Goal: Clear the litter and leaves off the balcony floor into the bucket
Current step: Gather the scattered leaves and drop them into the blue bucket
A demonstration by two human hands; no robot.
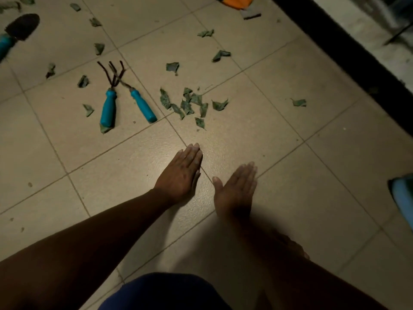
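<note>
a: head view shows the left hand (181, 173) flat, palm down, fingers straight and together, and the right hand (234, 189) flat beside it with its palm turned up and leftward. both are spread wide and hold nothing. they hang low over bare tile floor (301, 198); i can't tell whether they touch it.

b: and the leaves?

a: a tight cluster of leaves (190, 104) lies on the floor just beyond the fingertips, farther from the person. loose ones scatter away to the far left and far right, one lone leaf (299, 102) well apart on the right.

b: the bucket?

a: something blue (402, 198) sits at the right edge, near the person. it may be the bucket, but too little shows to say.

b: what could go wrong?

a: my guess is a 2-handed scoop comes next. 2 blue-handled hand tools (127, 104), a claw rake and a thinner one, lie just left of the cluster. a sweep from the left could drag them in or catch a finger on the prongs.

b: anything else?

a: the leaves look thin and curled, so flat palms may slide over them or fan them wider. the light is dim, so small scraps are easy to miss. a trowel (21, 27) sits far left among more leaves.
</note>
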